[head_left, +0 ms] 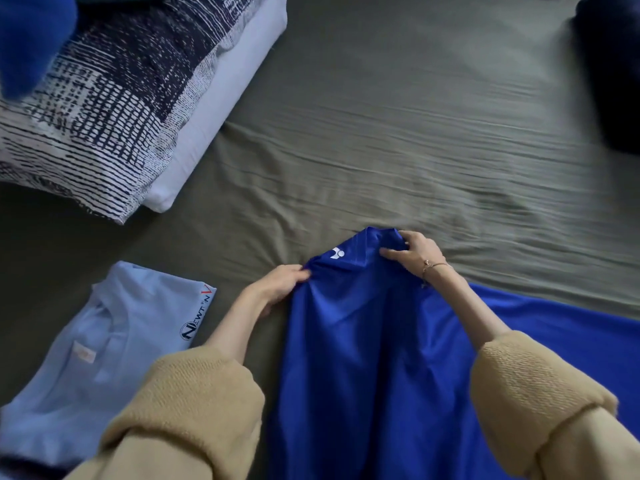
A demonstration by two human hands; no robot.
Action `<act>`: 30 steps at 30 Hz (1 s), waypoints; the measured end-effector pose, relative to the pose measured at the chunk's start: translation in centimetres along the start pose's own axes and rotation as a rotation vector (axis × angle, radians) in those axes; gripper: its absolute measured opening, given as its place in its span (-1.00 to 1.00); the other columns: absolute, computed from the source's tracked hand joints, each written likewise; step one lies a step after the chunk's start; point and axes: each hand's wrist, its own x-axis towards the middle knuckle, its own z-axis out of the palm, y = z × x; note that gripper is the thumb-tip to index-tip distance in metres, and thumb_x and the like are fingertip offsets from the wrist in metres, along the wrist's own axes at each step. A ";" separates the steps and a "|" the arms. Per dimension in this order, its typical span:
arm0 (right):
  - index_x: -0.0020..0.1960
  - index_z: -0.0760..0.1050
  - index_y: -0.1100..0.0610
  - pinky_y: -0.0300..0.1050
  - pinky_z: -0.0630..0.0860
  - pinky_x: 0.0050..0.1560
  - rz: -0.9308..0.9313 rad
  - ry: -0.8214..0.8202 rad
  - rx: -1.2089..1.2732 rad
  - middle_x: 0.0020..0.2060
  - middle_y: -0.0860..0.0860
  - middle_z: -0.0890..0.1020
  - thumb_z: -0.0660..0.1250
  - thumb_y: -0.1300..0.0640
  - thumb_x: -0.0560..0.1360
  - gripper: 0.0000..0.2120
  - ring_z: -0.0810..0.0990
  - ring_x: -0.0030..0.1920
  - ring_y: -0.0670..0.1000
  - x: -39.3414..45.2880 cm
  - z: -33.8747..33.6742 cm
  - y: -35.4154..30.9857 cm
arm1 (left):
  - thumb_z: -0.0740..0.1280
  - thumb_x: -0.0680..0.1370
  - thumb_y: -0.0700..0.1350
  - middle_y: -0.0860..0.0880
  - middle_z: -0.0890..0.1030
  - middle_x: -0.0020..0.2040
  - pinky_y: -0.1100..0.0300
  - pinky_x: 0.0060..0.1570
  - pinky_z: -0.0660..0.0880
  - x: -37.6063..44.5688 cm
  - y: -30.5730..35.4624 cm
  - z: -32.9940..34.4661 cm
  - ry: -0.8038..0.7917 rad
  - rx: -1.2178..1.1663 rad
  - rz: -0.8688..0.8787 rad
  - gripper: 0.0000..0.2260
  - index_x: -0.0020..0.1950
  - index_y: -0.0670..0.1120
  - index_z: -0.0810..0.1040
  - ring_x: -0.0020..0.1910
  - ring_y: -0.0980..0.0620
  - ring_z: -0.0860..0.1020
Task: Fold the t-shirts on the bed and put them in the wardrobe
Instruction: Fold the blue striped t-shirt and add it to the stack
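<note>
- Two hands work the blue t-shirt (363,358), which lies on the bed (398,116) near centre, running from the near edge to a bunched far end.
- Left hand (277,285) pinches the bunched cloth at its left; right hand (414,252) pinches it at the top right, fingers curled into the fabric.
- Risk 1: fabric looks slick & shiny, so the pinch may slip and the fold go crooked.
- Risk 2: a blue spread of cloth (554,327) trails right; can't tell if it's the same shirt. If so, it may drag and skew the fold.
- Risk 3: wrinkled sheet under it may catch, leaving creases.
- Risk 4: light blue folded shirt (104,341) sits just left; a wide sweep w/ the left sleeve (194,410) could mess it up.
</note>
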 end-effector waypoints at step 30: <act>0.20 0.32 0.05 -0.08 0.36 -0.15 -0.469 -0.111 -0.575 -0.15 0.06 0.59 0.44 -0.10 0.35 -0.47 0.55 -0.06 0.12 0.7 2.0 -6.6 | 0.14 0.65 -0.16 -0.19 0.56 0.19 0.27 -0.16 0.45 1.5 -1.0 0.4 0.126 -0.267 -0.058 -0.73 0.28 -0.25 0.48 -0.01 -0.05 0.53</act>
